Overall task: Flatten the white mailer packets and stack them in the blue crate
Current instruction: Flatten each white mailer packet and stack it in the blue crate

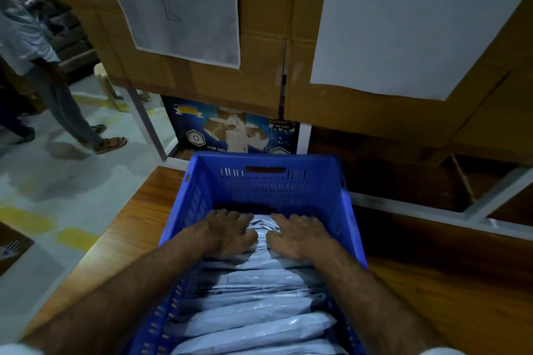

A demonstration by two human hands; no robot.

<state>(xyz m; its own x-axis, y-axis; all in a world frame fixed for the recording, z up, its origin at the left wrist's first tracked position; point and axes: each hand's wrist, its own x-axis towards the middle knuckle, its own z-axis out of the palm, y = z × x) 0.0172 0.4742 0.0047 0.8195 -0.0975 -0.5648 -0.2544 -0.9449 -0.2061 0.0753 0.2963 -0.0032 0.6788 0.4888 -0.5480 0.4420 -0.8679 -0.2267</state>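
Pressing step, prob.: left hand (227,235) & right hand (300,236), fingers spread flat, push down on the glossy white plastic mailer packets (259,323) in the blue slotted plastic crate (277,179), frame centre, on the brown wooden counter (432,282). Next calls for lifting both hands off w/o dragging the top packet, then fetching another.

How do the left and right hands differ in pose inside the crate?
The left hand sits by the blue crate's left wall; the right hand sits nearer the right wall. Both press palm-down, fingers spread, side by side on the same white mailer packet at the far end of the stack; otherwise they mirror each other.
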